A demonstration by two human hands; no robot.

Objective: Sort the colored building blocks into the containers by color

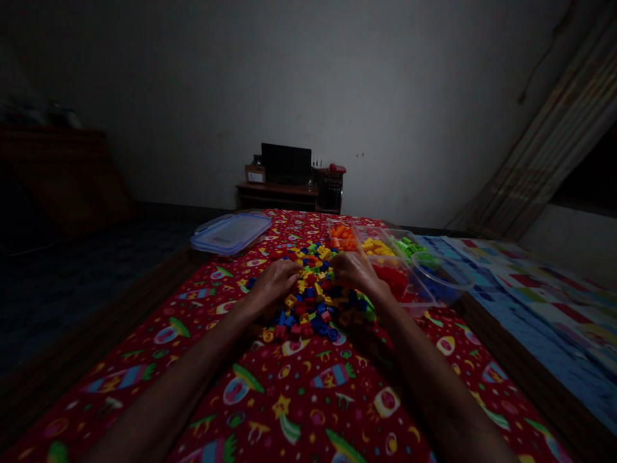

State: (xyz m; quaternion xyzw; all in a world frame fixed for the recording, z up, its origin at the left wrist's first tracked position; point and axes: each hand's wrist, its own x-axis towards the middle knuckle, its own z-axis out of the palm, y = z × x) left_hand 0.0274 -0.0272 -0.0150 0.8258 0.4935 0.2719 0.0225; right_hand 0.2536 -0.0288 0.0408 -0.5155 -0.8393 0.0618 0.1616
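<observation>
A heap of small toy bricks (315, 292) in red, blue, yellow, orange and green lies on a red patterned cloth (299, 399). My left hand (274, 283) rests on the heap's left side, fingers curled down into the bricks. At the heap's right edge my right hand (357, 271) also has its fingers bent among the pieces. Whether either hand grips a brick is hidden. Beside my right hand stands a clear divided tray (450, 278) holding sorted orange, yellow, green and red bricks.
A clear lid with a blue rim (231, 233) lies at the cloth's far left. A blue patterned mat (540, 302) lies to the right. A low wooden stand with a dark screen (286, 164) sits against the far wall. The room is dim.
</observation>
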